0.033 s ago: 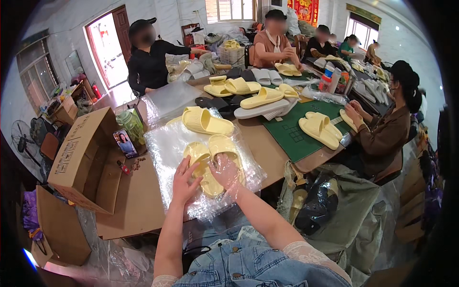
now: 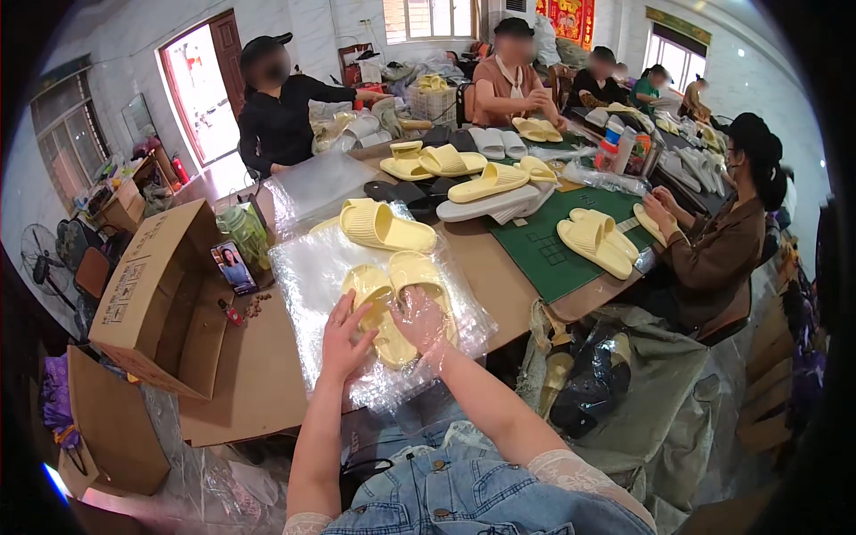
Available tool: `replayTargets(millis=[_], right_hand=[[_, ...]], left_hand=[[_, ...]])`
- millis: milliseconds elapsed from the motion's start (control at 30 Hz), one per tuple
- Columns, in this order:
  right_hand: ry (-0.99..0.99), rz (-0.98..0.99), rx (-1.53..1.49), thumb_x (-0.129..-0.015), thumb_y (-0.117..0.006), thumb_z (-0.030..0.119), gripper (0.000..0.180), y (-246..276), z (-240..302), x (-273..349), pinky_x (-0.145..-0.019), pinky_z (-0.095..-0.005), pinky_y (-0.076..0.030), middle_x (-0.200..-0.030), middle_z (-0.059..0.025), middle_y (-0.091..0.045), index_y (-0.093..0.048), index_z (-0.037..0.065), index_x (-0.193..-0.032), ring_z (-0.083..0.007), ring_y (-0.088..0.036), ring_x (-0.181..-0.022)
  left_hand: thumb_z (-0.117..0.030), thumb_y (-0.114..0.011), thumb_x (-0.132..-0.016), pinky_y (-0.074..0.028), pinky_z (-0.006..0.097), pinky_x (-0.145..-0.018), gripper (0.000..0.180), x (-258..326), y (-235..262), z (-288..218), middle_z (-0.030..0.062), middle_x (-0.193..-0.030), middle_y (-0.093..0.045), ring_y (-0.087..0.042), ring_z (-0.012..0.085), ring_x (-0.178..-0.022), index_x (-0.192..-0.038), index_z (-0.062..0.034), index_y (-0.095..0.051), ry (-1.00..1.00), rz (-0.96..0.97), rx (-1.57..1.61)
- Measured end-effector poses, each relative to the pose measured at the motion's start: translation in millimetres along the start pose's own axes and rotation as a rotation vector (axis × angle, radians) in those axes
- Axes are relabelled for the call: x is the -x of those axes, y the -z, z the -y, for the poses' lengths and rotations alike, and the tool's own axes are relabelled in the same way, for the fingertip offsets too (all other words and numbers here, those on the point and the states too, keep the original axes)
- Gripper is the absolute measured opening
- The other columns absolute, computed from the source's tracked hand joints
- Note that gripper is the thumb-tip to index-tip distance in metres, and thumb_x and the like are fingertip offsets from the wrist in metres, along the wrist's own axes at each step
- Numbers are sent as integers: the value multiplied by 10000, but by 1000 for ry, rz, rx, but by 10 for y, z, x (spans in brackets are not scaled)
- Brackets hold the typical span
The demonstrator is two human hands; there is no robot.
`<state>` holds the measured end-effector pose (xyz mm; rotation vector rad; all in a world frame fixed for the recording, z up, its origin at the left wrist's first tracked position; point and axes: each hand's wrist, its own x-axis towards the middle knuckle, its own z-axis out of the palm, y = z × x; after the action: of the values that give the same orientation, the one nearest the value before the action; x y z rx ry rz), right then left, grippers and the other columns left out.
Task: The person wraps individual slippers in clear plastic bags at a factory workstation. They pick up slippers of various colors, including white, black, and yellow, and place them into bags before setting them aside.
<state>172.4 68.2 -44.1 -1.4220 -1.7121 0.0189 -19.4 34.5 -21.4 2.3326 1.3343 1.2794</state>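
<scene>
A pair of pale yellow slippers (image 2: 419, 267) lies inside a clear plastic bag (image 2: 477, 325) on top of a stack of such bags in front of me. My right hand (image 2: 417, 319) is inside the bag, gripping the pair near their inner edges; its fingertips are partly hidden by the film's glare. From outside, my left hand (image 2: 345, 337) rests on the bag beside the left slipper, fingers spread. Just beyond, another yellow slipper (image 2: 383, 226) sits on the far edge of the stack.
An open cardboard box (image 2: 160, 303) stands on its side at left, near a propped phone (image 2: 234, 267) and a green jar (image 2: 241, 234). Yellow, grey and black slippers pile up ahead. A green mat (image 2: 544, 259) holds another yellow pair (image 2: 597, 241). Co-workers sit around the table.
</scene>
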Motion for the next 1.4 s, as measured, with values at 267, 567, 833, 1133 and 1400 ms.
replayTargets(millis=[267, 567, 833, 1133, 1400], right_hand=[[65, 219, 37, -872, -706, 350, 686, 379, 58, 267, -1082, -526, -401, -1444, -254, -459, -481, 21, -1430, -442, -447, -1315], [146, 213, 134, -802, -782, 305, 680, 1752, 98, 681, -1084, -539, -384, -1426, -273, -462, -549, 6, -1367, -430, -448, -1318], [-91, 45, -468, -885, -737, 116, 122, 2385, 562, 303, -623, -306, -505, -827, -63, -711, -728, 27, -968, -148, -662, -705], [58, 472, 338, -907, -660, 500, 507, 778, 331, -512, -747, -381, -548, -900, -152, -697, -710, -1, -964, -284, -697, -847], [-6, 231, 170, -925, -645, 323, 321, 60, 75, -253, -738, -480, -541, -875, -190, -675, -626, 6, -877, -369, -677, -816]], left_hand=[[-236, -792, -798, -394, 465, -1136, 526, 15, -15, 70, 146, -1530, -470, -461, 378, -1380, -1301, -154, -664, -6, -7, -10], [-248, -788, -800, -389, 466, -1134, 530, 38, -53, 117, 157, -1531, -462, -467, 386, -1368, -1307, -160, -660, 7, -36, -34], [-248, -786, -790, -378, 466, -1143, 608, 15, -20, 72, 168, -1512, -479, -470, 377, -1368, -1363, -145, -611, -37, -46, -12], [-278, -756, -822, -352, 459, -1162, 754, -5, 42, 13, 184, -1514, -464, -437, 381, -1391, -1482, -90, -443, 64, 3, -15], [-233, -742, -822, -375, 450, -1145, 665, 27, 35, -5, 183, -1519, -461, -444, 381, -1387, -1428, -79, -515, 77, -7, 40]])
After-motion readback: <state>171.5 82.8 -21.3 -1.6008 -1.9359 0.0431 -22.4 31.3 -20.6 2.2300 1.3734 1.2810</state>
